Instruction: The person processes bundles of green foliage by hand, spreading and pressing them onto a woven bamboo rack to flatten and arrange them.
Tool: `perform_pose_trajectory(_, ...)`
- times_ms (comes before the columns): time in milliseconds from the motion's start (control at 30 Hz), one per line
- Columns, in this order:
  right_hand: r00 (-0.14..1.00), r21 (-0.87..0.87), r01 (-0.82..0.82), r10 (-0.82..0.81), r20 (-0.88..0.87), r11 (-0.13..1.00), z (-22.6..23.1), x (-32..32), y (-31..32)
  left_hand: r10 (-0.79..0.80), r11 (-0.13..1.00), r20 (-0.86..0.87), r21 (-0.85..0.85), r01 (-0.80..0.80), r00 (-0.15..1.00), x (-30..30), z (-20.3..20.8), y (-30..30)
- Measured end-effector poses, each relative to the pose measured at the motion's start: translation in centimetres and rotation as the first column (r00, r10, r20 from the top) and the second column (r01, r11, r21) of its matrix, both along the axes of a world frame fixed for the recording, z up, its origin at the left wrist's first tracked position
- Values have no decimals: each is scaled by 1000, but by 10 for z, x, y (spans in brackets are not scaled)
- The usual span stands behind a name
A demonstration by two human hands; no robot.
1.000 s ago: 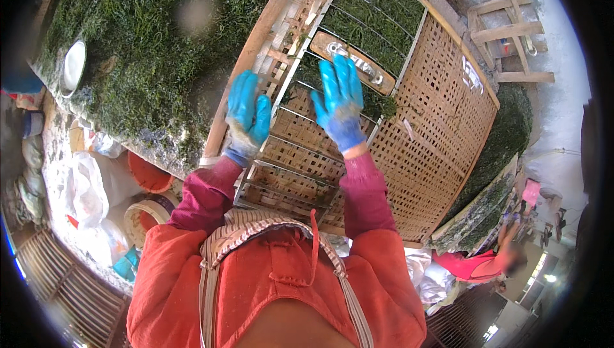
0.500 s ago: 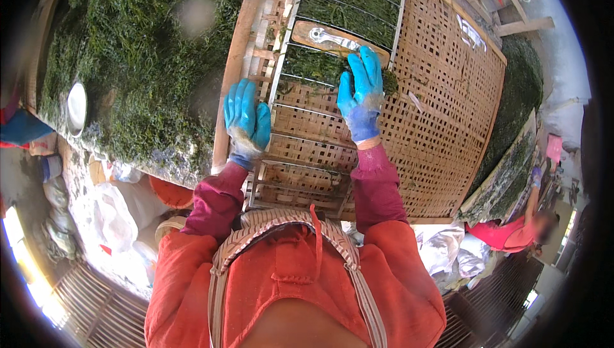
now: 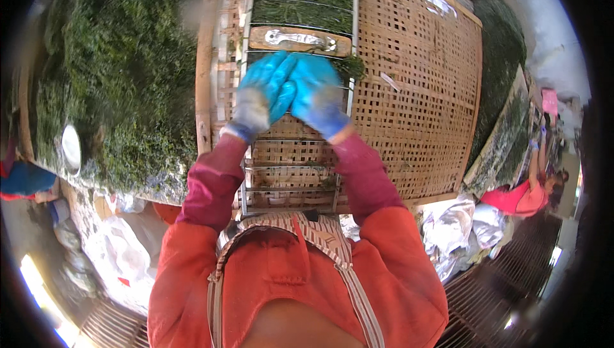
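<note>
Left hand (image 3: pixel 261 89): gloved in blue, fingers extended and close together, meeting the right hand over the metal frame (image 3: pixel 355 15).
Right hand (image 3: pixel 318 89): also gloved, too blurred for its finger pose to be sure; whether either hand grips strands underneath is hidden.
Green strands (image 3: pixel 304 12): spread in the frame's cells beyond the wooden block (image 3: pixel 300 39); any under the palms are covered.
Loose clump (image 3: pixel 352 66): just beside the right hand, lapping the right rail; best gathered inward with a cupped edge of the hand.
Wooden block: lies across the frame, metal handle (image 3: pixel 281 36) upward, just past the fingertips; worth keeping knuckles clear of it.
Woven mat (image 3: pixel 416 105): shows through the cells nearest the body; light, even pressure seems kinder to its weave.
Crossbars (image 3: pixel 294 141): thin, so strands probably spread best when worked cell by cell.
</note>
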State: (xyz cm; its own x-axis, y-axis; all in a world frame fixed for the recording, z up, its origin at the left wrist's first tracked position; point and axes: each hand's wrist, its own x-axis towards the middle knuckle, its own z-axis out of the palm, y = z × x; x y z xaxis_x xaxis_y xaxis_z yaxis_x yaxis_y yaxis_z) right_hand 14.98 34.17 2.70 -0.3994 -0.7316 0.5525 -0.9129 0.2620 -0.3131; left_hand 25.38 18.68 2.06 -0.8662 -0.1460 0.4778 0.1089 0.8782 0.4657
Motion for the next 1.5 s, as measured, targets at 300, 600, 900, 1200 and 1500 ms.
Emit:
perform_pose_trajectory(300,915,239,379,-324,-240,894,-29,-17,61,-27,992,31,126,23,999,16,-21,-2)
perform_pose_trajectory(600,940,176,330,-305,-155,927,-28,-21,63,742,509,543,-74,-857,393,266,-89,-96)
perform_pose_trajectory(900,952,80,296,-288,-100,952,-29,-18,58,774,183,88,917,-355,627,277,-31,-120)
perform_pose_trajectory(1200,922,-376,375,-297,249,847,-40,-17,75,247,245,-294,941,234,923,85,93,-34)
perform_pose_trajectory(1500,877,-148,480,-474,77,865,7,-22,93,-159,219,126,971,-90,979,-52,7,49)
